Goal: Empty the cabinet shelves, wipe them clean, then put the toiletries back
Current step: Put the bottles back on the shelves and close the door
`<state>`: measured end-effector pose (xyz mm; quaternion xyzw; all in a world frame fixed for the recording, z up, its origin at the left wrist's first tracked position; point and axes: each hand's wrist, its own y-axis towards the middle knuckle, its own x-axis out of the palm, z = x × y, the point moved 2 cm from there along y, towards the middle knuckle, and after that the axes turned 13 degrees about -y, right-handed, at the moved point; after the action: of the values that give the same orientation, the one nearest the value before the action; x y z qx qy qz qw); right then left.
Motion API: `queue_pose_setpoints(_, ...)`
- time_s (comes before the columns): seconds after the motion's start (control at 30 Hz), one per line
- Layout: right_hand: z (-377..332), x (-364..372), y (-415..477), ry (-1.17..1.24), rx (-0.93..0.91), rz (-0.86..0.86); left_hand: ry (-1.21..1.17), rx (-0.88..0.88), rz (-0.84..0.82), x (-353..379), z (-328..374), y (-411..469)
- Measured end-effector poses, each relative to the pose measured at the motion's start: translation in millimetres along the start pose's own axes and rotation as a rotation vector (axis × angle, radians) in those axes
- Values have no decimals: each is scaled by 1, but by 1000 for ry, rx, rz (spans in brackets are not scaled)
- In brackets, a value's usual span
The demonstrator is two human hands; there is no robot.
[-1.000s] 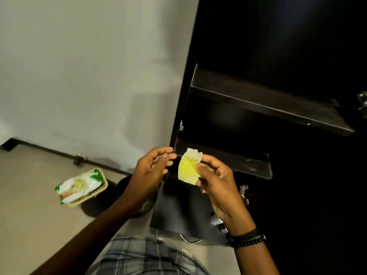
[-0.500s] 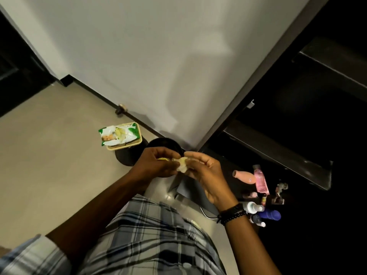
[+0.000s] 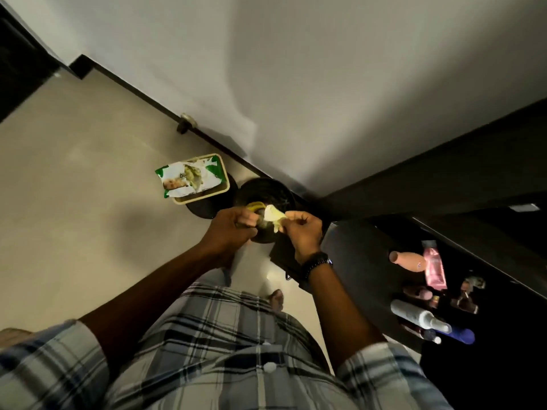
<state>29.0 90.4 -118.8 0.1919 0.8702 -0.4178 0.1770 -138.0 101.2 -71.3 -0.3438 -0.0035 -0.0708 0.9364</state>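
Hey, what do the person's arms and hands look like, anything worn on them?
Short checked shirt sleeves, pale with dark stripes, cover both upper arms: left sleeve, right sleeve. A dark band, perhaps beaded bracelets, circles the wrist of the right hand. The left hand and its wrist are bare.

A home room: toiletries [image 3: 414,313] lie by a dark cabinet [image 3: 444,179], a wipes pack [image 3: 189,180] beside a bin [image 3: 266,190].

- Floor [image 3: 74,217], pale, on yr left: black bin [image 3: 266,192] by the wall, and just beside it a dark round stand [image 3: 204,208] w/ a tan tray [image 3: 220,190] and a wipes pack [image 3: 189,180] on top.
- Dark ledge [image 3: 355,253] on yr right: pink bottle [image 3: 410,261] on its side, just beside a pink tube [image 3: 434,269]. Nearer you, a white bottle [image 3: 414,313] and a blue bottle [image 3: 461,335] lie down, w/ small dark bottles [image 3: 464,303] btwn.
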Motion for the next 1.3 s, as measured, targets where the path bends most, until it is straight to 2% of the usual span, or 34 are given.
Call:
queue_pose_setpoints(0.1,2,21,27,-19,68,66,96,3,-10,-8,-7,21)
queue_pose_setpoints(0.23,6,29,46,-78,69,86,181,-18,-37,-17,-24,39)
queue_pose_setpoints(0.37,12,27,54,-52,94,-48,245,-59,-45,-21,-44,47)
queue_pose_setpoints(0.67,47,5,28,-261,-65,-38,311,-97,-19,1,-61,30)
queue_pose_setpoints(0.83,58,-23,2,-177,-110,-22,320,-31,-47,37,-59,15)
queue_pose_setpoints(1.0,79,-77,-18,-71,-196,113,342,38,-113,91,-51,1)
queue_pose_setpoints(1.2,111,-160,-39,55,-166,358,411,101,-294,158,-55,-14)
queue_pose_setpoints(1.3,127,-195,-49,194,-113,411,472,112,-397,195,-61,-20)
